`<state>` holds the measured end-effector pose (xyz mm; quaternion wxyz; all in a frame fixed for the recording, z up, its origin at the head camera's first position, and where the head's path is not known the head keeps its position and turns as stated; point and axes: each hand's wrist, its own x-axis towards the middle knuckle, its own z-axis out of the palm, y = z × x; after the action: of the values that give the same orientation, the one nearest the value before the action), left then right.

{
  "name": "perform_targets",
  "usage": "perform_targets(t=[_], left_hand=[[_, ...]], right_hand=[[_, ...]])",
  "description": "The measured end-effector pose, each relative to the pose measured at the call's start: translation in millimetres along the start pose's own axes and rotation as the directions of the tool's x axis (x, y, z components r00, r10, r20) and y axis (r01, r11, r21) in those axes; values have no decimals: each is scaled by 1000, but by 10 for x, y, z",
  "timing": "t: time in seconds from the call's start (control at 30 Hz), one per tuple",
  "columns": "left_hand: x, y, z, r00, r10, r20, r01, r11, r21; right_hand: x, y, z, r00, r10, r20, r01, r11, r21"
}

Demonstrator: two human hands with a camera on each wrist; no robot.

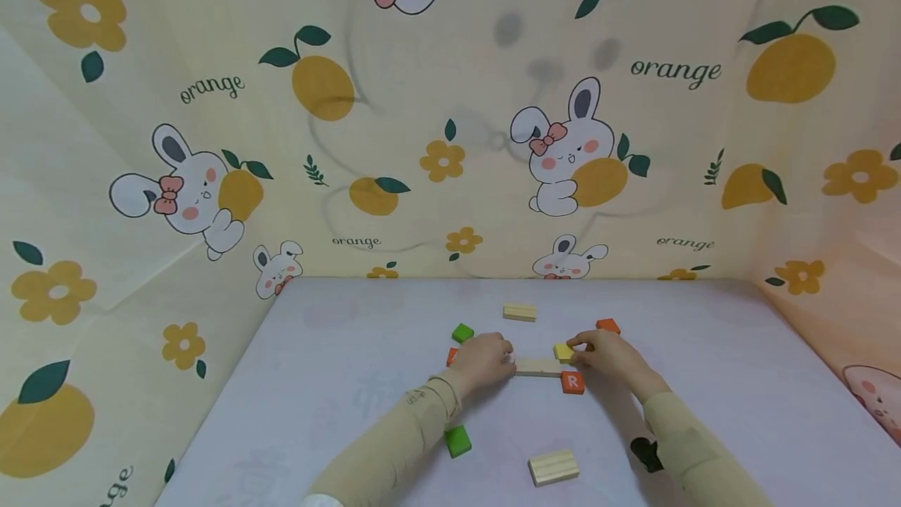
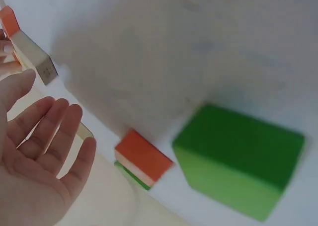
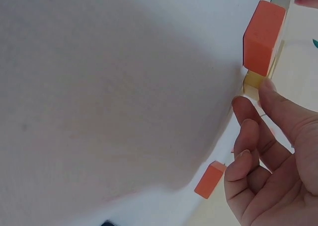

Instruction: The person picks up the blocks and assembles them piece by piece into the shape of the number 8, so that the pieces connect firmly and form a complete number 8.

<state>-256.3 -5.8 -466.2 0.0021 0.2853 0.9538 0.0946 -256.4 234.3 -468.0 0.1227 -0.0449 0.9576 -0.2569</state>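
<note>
My right hand (image 1: 611,354) pinches a small yellow block (image 1: 561,352) between thumb and index finger, at the right end of a pale wooden plank (image 1: 538,368) lying flat. Just in front of that end sits an orange block marked R (image 1: 572,382); the right wrist view shows this orange block (image 3: 263,37) close beside the yellow one. At the plank's left end is my left hand (image 1: 484,358). In the left wrist view its loosely bent fingers (image 2: 67,126) hold nothing, and the plank (image 2: 34,54) lies a little past the thumb. Part of another orange block (image 1: 453,355) shows behind the left hand.
A green block (image 1: 462,332) and a wooden plank (image 1: 519,312) lie farther back, with an orange block (image 1: 608,325) beyond the right hand. Nearer are another green block (image 1: 458,441) and a wooden block (image 1: 554,468). A black object (image 1: 646,454) is partly under the right sleeve.
</note>
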Motion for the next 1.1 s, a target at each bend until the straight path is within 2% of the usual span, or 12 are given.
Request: perform_targets(t=[0.17, 0.3, 0.57, 0.67, 0.83, 0.97, 1.1], left_hand=[[-4, -137, -9, 997, 22, -77, -21, 1000, 14], [-5, -268, 19, 991, 45, -123, -35, 996, 80], [23, -536, 43, 977, 32, -209, 2, 987, 163], [21, -652, 48, 981, 19, -192, 14, 985, 173], [-10, -795, 34, 993, -54, -104, 66, 991, 115], [-32, -849, 12, 993, -95, -65, 100, 991, 87], [-45, -862, -16, 995, -97, -37, 100, 991, 91]], right_hand=[[0, 7, 16, 1000, 5, -6, -5, 1000, 5], [-3, 9, 26, 1000, 11, -8, -10, 1000, 15], [-19, 7, 22, 1000, 4, -15, -4, 1000, 8], [-20, -1, 25, 1000, 10, -20, -10, 1000, 11], [-23, -8, 33, 999, 28, -20, -27, 999, 17], [-18, -1, 35, 999, 40, -19, -40, 999, 18], [-10, 11, 42, 999, 36, -19, -35, 999, 22]])
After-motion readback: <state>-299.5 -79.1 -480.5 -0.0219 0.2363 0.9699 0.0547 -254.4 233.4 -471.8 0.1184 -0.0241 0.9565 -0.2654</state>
